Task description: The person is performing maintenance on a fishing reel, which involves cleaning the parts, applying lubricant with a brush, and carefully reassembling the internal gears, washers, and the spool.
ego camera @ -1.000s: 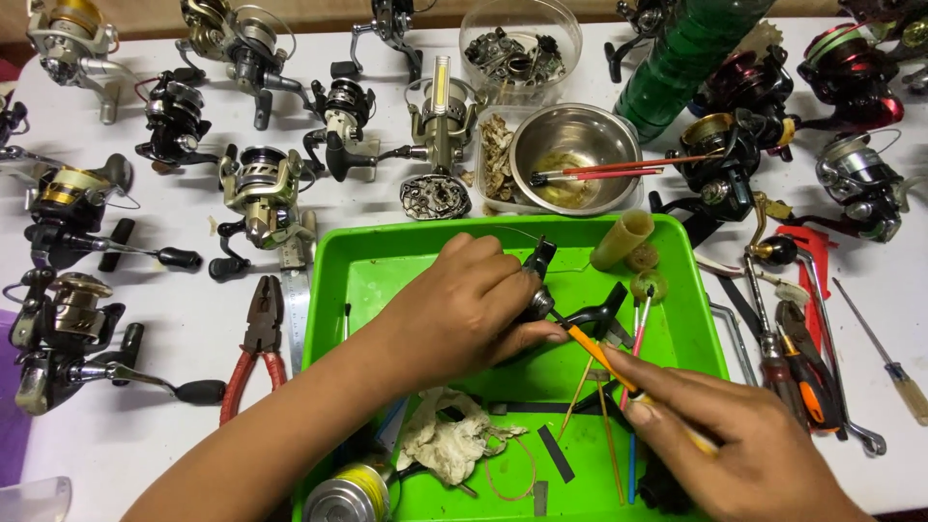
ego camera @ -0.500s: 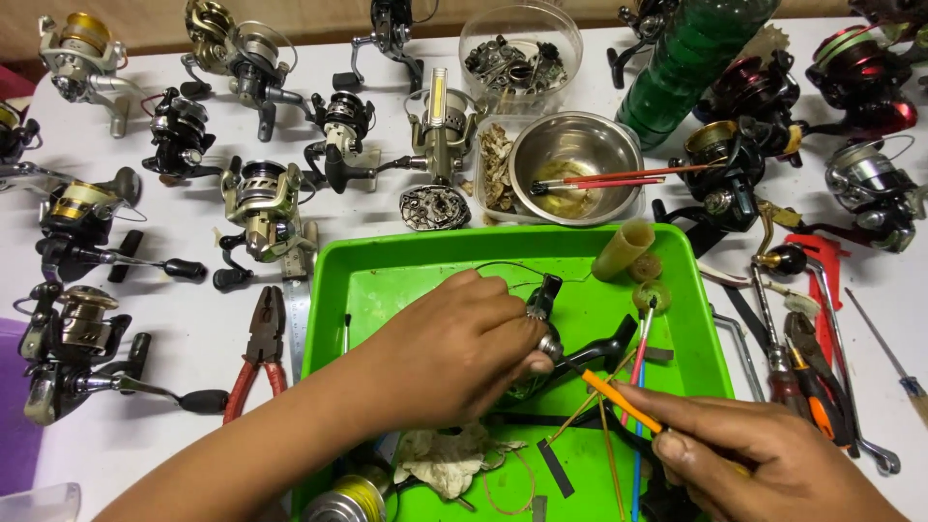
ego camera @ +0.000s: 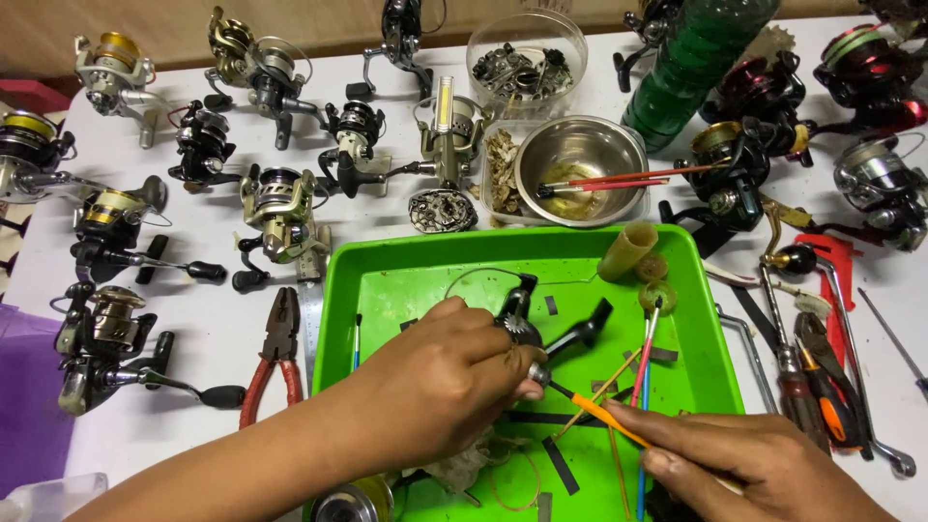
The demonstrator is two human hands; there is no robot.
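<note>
At the near edge of the green tray [ego camera: 333,319], the right hand [ego camera: 764,469] had drawn down and to the right over the last second, its grip clenched on an orange-handled tool [ego camera: 604,416] whose tip now met the reel [ego camera: 517,333] from below. The left hand [ego camera: 440,382] had shifted a little lower, its grip still clenched around that small dark reel, which sat low over the middle of the tray. The work looked like picking or cleaning at the reel body, with the tool angled in closer than before. Thin brushes [ego camera: 643,353] lay just beside the reel, and pliers [ego camera: 275,353] rested on the surface left of the tray. Farther off stood a steel bowl [ego camera: 580,169] and many more reels [ego camera: 280,208] spread over the white surface [ego camera: 193,319]
</note>
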